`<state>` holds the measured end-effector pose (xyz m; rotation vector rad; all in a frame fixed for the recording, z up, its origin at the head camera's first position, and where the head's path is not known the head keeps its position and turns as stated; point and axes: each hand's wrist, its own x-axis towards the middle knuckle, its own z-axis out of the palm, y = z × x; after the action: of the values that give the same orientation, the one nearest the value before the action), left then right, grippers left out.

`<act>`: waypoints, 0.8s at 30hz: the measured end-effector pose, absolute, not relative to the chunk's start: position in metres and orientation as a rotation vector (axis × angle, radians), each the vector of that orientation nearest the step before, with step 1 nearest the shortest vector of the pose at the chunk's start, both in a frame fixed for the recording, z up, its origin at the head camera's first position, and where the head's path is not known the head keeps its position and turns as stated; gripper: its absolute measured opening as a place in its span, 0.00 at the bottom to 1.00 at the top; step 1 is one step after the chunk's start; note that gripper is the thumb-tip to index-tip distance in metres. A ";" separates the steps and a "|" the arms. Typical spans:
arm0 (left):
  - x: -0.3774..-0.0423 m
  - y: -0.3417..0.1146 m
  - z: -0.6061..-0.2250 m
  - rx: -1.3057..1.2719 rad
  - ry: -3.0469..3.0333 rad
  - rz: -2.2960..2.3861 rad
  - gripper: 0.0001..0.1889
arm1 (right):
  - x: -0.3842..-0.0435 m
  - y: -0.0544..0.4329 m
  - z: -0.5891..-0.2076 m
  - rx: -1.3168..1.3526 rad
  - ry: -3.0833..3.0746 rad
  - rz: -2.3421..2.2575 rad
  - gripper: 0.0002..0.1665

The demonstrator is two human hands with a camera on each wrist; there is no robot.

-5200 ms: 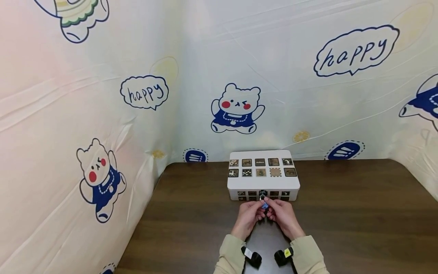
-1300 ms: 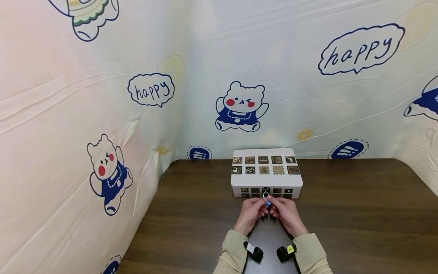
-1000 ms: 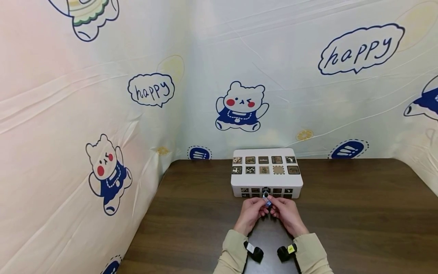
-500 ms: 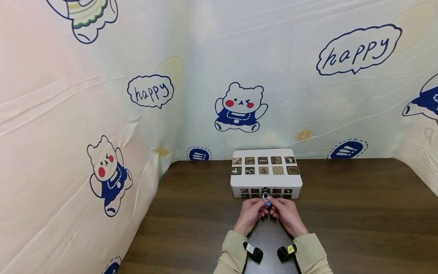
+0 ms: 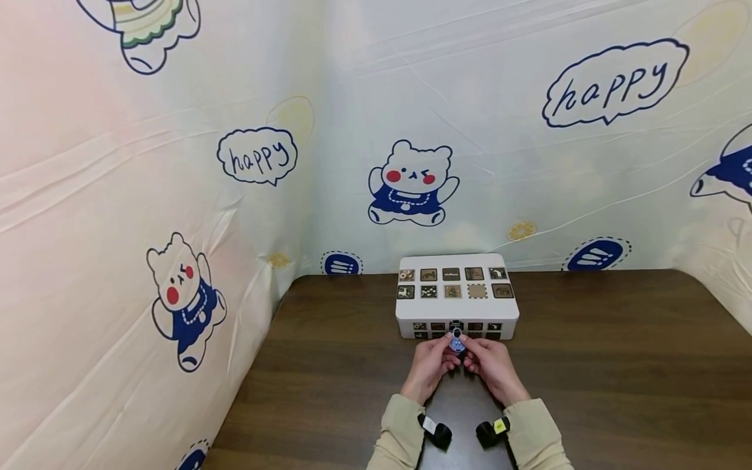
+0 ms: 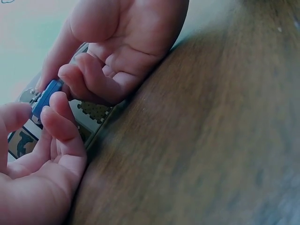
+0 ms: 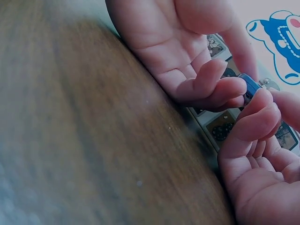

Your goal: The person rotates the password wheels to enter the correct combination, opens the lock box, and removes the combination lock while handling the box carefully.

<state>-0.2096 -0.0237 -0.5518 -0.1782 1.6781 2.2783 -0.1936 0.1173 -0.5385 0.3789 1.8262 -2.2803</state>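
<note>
A small blue padlock (image 5: 457,342) with a metal shackle is at the front latch (image 5: 456,325) of a white box (image 5: 452,313) printed with small square pictures. Left hand (image 5: 430,365) and right hand (image 5: 491,365) hold it from either side, each between thumb and fingers. In the left wrist view the padlock's blue edge (image 6: 47,97) shows between the fingertips of both hands. From the right wrist, part of the padlock (image 7: 250,85) shows, with the right hand (image 7: 262,173) below it and the left hand (image 7: 173,51) above. Whether the shackle is through the latch is unclear.
The box stands near the back edge of a dark wooden table (image 5: 329,378). A pale curtain (image 5: 329,130) with printed bears hangs behind and to the left. Black wrist cameras (image 5: 437,434) are strapped at both sleeves.
Both hands stay at the padlock in front of the box. The padlock's blue face now shows more fully between the thumbs than half a second ago. The head view shifts slightly.
</note>
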 end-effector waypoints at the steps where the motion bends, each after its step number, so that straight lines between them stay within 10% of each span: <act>1: -0.210 -0.023 -0.552 -0.177 1.683 2.277 0.16 | -0.194 0.117 -0.539 0.381 1.825 -2.280 0.15; 24: -0.208 -0.020 -0.550 -0.124 1.722 2.270 0.10 | -0.194 0.118 -0.539 0.377 1.782 -2.306 0.15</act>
<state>-0.2083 -0.0205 -0.5502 -0.1245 1.7215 2.2704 -0.1938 0.1175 -0.5387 0.3775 1.7816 -2.3060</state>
